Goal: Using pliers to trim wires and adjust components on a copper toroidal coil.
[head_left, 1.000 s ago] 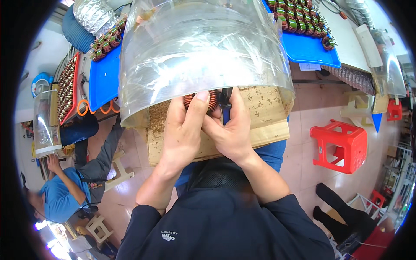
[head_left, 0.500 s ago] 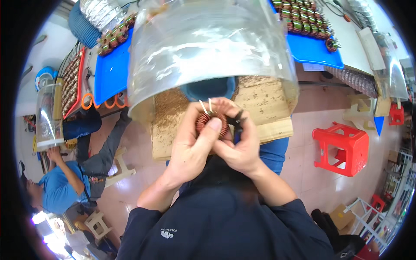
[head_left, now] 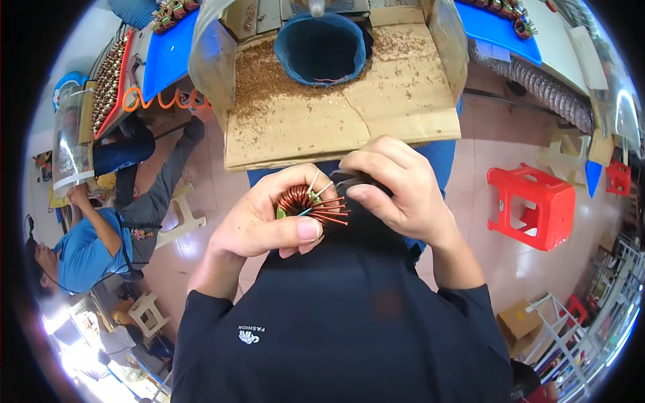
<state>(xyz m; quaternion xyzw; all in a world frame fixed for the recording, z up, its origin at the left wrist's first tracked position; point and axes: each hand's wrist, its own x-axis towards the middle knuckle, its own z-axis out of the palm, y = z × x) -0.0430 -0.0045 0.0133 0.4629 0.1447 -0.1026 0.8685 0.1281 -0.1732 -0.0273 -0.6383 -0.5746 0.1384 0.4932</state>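
My left hand [head_left: 259, 221] is closed around a toroidal coil [head_left: 297, 199] wound with copper-coloured wire. Several straight wire ends [head_left: 332, 211] fan out from the coil toward the right, and two pale leads stand up near my index finger. A green part shows at the coil's edge. Just to the right, my right hand [head_left: 403, 185] is curled around a black hand tool [head_left: 351, 180], most of which the fingers cover, so its exact kind does not show. The tool's visible end is close to the coil's leads; whether they touch I cannot tell.
Ahead, cardboard [head_left: 295, 131] strewn with copper-coloured bits lies under a clear plastic hood [head_left: 213, 60], around a blue-lined round opening [head_left: 322, 82]. Blue trays [head_left: 168, 64] with coils flank it. A red stool [head_left: 531, 207] stands right; another person [head_left: 94, 242] works at left.
Both hands have come down toward my body, out from the hood's front edge. The coil has turned so its wire ends point right. My right hand has moved apart from my left.
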